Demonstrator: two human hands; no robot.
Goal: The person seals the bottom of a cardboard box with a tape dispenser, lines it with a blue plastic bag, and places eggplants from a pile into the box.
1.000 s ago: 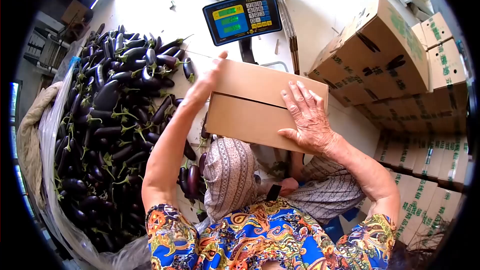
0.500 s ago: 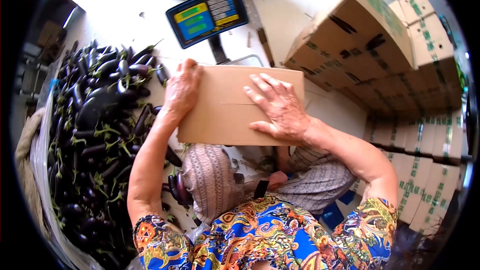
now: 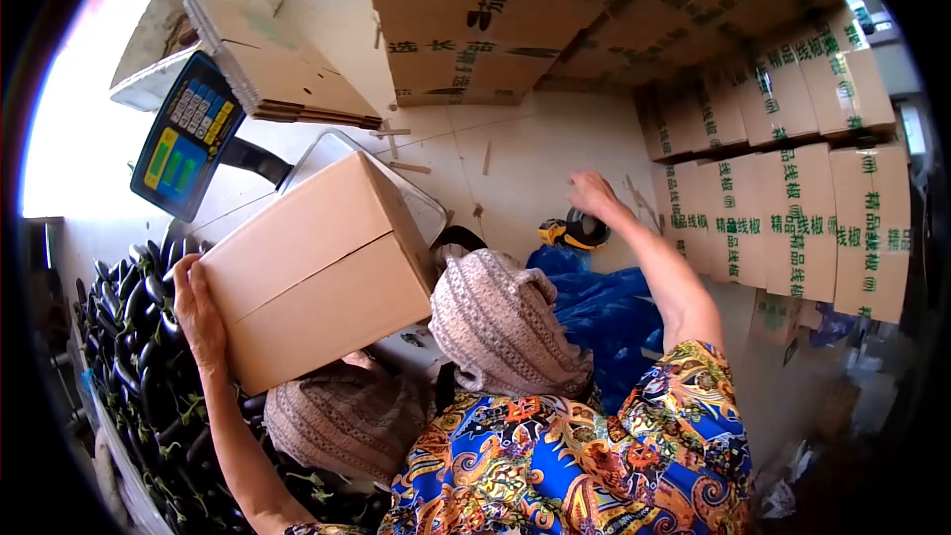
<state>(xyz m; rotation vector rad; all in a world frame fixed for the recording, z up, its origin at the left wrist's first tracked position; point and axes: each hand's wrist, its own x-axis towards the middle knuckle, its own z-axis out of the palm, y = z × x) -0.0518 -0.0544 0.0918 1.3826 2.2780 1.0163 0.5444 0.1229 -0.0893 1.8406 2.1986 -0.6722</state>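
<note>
My left hand (image 3: 200, 317) holds the left side of a plain closed cardboard box (image 3: 317, 267), its fingers along the edge. The box sits tilted in view before my knees, a seam running across its top. Out to the right, my right hand (image 3: 593, 195) has its fingers curled at the upper edge of a black and yellow tape dispenser (image 3: 578, 230). Part of that grip is hidden. Beneath the dispenser lies crumpled blue plastic (image 3: 604, 312). A weighing scale's display (image 3: 186, 139) stands beyond the box, and its metal platform (image 3: 424, 203) shows partly behind it.
Many eggplants (image 3: 139, 337) are heaped at my left. Folded cardboard (image 3: 287, 64) leans near a white foam box (image 3: 188, 20). Large printed cartons (image 3: 495, 30) stand ahead, and stacked printed boxes (image 3: 792, 218) line the right. Scraps lie on the floor.
My right hand has left the box top and moved right to the tape dispenser. My left hand stays on the box. The view has swung right, and the box appears turned.
</note>
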